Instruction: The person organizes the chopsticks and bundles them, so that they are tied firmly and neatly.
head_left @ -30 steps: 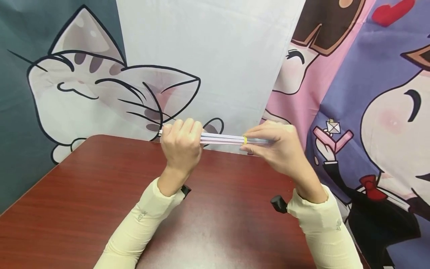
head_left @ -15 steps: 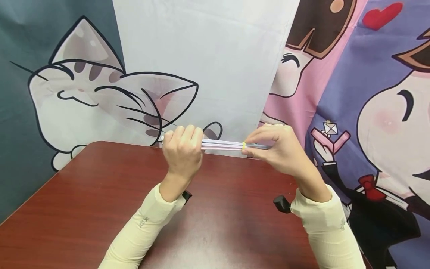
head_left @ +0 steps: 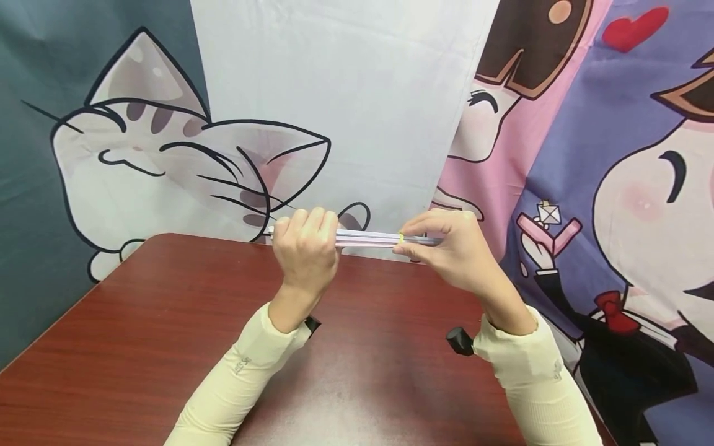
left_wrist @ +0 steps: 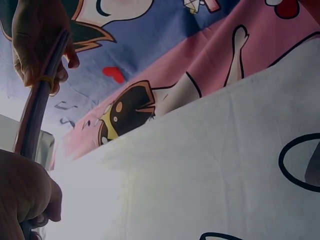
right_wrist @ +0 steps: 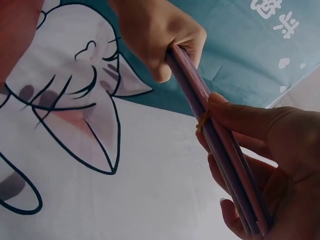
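A bundle of thin pastel sticks, pink, lilac and bluish, is held level above the table; their exact kind is unclear. My left hand grips it in a fist around the left part, with a short end poking out past the fist. A yellow rubber band circles the bundle to the right of the fist. Thumb and fingertips of my right hand pinch the bundle at the band. In the right wrist view, the sticks' other end runs back along the right palm, beneath the curved fingers.
A reddish-brown wooden table lies below both hands. Behind it hangs a cloth backdrop printed with a cartoon cat and figures. A small black device sticks out from the right sleeve cuff, and another from the left.
My right hand and the rubber band have shifted slightly left, closer to the left fist. The left hand keeps its grip. The head view has tilted up a little.
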The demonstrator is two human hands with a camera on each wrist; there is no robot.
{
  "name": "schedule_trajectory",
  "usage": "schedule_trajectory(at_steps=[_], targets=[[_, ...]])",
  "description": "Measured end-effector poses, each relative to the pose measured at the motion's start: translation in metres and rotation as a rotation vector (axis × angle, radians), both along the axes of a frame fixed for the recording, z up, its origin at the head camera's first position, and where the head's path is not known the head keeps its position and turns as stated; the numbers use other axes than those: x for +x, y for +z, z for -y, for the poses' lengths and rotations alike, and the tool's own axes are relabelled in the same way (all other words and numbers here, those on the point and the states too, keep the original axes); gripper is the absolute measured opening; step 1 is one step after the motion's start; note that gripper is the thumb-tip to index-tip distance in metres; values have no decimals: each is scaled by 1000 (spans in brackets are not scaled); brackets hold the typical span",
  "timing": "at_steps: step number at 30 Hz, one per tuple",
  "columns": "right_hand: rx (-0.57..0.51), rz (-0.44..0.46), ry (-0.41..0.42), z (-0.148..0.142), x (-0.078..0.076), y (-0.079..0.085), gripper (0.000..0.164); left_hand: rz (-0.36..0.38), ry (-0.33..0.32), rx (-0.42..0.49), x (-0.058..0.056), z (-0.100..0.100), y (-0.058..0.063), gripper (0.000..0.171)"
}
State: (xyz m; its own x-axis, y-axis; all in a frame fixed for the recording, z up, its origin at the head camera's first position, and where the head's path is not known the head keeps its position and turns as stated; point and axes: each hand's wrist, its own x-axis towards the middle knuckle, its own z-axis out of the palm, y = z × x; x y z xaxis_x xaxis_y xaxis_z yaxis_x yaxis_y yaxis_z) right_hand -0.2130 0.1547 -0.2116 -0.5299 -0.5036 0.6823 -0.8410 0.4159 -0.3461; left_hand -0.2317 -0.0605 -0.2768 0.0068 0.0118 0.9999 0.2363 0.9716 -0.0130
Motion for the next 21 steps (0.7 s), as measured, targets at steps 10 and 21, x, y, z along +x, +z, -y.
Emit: schedule_trajectory(at_steps=[10, 21], targets=[[65, 43, 0, -8, 6, 0, 27, 68, -28, -69, 0, -6, -8, 26], [30, 10, 43, 7, 0, -10, 17, -10, 10, -65, 1, -15, -9, 27]])
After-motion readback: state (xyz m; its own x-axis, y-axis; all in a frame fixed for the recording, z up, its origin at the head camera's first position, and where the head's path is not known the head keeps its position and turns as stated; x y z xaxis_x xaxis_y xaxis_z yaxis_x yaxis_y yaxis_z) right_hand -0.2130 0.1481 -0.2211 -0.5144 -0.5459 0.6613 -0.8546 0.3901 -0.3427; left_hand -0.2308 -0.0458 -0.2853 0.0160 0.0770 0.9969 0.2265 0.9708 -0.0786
